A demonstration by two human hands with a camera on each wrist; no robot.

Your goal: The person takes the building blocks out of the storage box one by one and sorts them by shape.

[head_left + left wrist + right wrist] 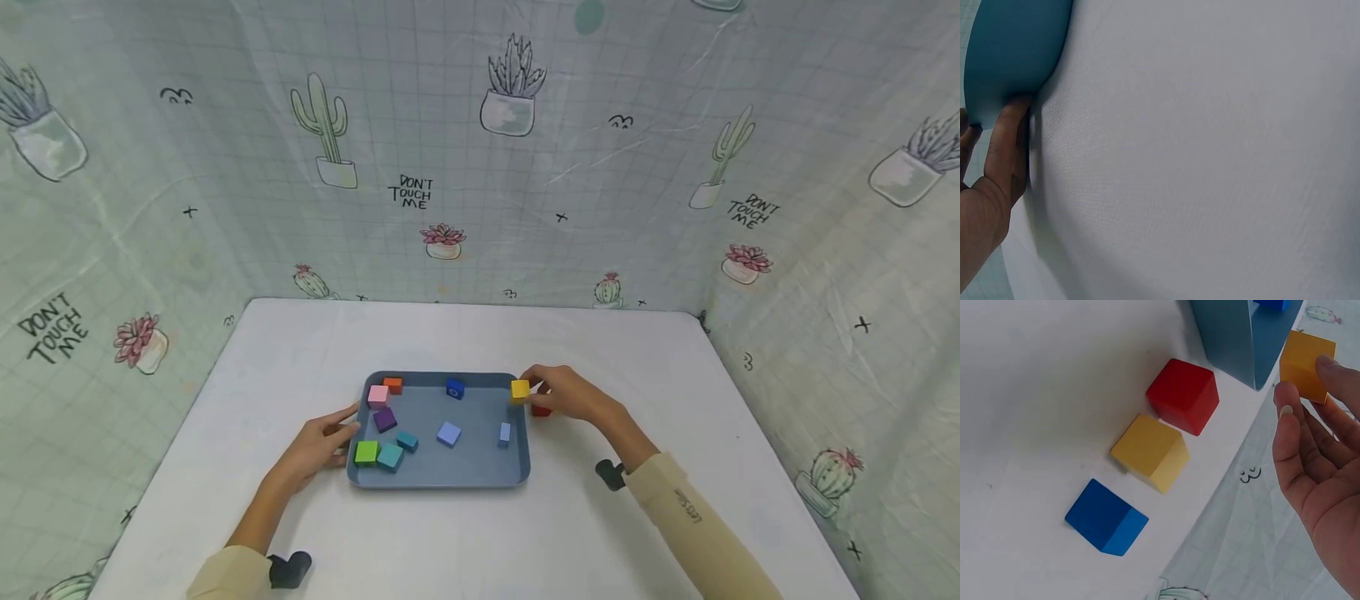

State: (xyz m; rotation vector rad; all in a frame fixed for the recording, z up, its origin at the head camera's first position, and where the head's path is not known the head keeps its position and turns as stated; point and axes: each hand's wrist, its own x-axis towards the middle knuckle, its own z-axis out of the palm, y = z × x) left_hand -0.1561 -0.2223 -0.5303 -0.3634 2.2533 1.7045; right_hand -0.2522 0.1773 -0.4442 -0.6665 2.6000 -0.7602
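Observation:
A yellow cube (520, 392) is pinched between thumb and fingers of my right hand (567, 392); it is raised above the right rim of the grey-blue tray (480, 475). My left hand (315, 446) touches the tray's left side with its fingers fairly straight, some low on the outer wall (1019, 50) in the left wrist view. Just outside the tray's right side lies a red cube (1182, 397), partly hidden by my right hand in the head view. Beyond it, the right wrist view shows a pale yellow cube (1150, 453) and a blue cube (1107, 517) on the table.
Inside the tray lie several blocks: pink (378, 397), orange (393, 385), purple (385, 419), green (367, 453), teal (390, 457), dark blue (454, 388) and light blue (448, 434). The tray stands on a white table (450, 542), with a cactus-print cloth (450, 125) behind.

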